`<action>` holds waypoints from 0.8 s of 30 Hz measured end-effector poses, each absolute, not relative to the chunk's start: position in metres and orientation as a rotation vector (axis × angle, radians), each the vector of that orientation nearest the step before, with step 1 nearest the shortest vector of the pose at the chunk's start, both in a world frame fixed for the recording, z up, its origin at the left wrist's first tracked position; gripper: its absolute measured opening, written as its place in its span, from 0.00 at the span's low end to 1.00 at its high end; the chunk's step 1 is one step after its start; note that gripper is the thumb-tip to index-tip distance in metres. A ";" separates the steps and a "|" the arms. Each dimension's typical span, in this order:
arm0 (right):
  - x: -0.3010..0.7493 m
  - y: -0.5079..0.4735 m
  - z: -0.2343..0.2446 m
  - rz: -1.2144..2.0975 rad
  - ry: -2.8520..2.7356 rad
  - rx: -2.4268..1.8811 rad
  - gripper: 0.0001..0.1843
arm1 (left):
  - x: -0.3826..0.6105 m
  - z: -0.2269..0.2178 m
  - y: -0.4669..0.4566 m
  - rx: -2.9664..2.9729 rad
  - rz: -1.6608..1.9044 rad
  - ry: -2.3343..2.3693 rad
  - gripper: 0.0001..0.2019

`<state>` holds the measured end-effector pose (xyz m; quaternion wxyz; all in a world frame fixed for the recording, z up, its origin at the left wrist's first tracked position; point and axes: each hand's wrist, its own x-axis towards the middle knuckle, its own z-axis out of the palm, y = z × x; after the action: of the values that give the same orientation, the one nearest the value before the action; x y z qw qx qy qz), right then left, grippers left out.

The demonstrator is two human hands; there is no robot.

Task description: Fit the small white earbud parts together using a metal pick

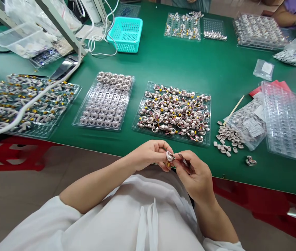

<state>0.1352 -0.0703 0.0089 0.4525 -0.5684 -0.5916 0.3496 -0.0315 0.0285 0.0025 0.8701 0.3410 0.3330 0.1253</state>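
Left hand (150,153) and right hand (193,174) meet over the lap below the worktop (190,66) edge, fingers pinching one small glossy pinkish-white earbud shell (169,156) with wiring attached.

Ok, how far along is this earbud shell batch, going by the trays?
Seemingly done: the clear plastic tray of neatly slotted pale shells is filled in its top and bottom rows, middle rows empty. In hand: the left hand pinches one small pale shell while the right hand holds a thin dark piece to it. Remaining: the clear tray heaped with wired shells looks nearly full.
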 end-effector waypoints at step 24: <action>0.134 -0.069 0.008 0.927 -1.341 -1.465 0.04 | -0.027 0.000 0.028 0.705 0.250 0.693 0.13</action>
<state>0.1342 -0.0688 0.0083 0.4572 -0.5946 -0.5440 0.3761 -0.0272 0.0277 -0.0004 0.8728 0.3373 0.3318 0.1199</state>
